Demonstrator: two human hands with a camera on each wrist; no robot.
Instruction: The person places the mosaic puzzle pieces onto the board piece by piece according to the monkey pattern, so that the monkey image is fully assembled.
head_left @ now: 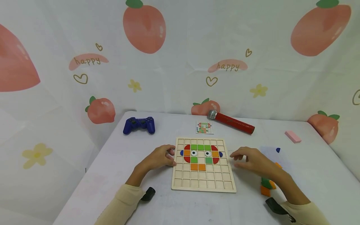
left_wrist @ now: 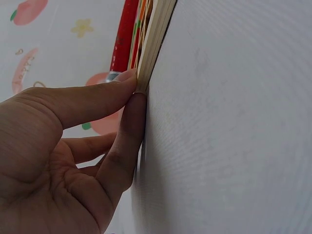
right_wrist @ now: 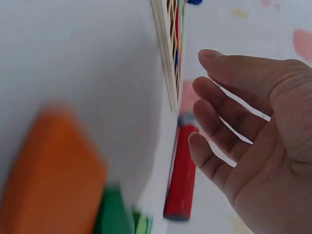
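Observation:
A square wooden grid board (head_left: 203,185) lies on the table, its coloured pieces forming a face: red curved corners, green (head_left: 200,147) and orange squares (head_left: 202,167), two eye pieces (head_left: 208,153) and blue half-rounds at the sides. My left hand (head_left: 160,157) pinches the board's left edge between thumb and forefinger, as the left wrist view shows at close range. Just off the right edge hovers my right hand (head_left: 251,159), fingers relaxed and bent, holding nothing. Partly hidden under the right forearm are loose orange (head_left: 265,191) and green (head_left: 266,183) pieces.
Behind the board lies a small pattern card (head_left: 204,127), with a red microphone (head_left: 232,122) beside it. A blue game controller (head_left: 139,125) is at the back left. To the right are a pink block (head_left: 293,137) and a loose blue half-round (head_left: 278,150).

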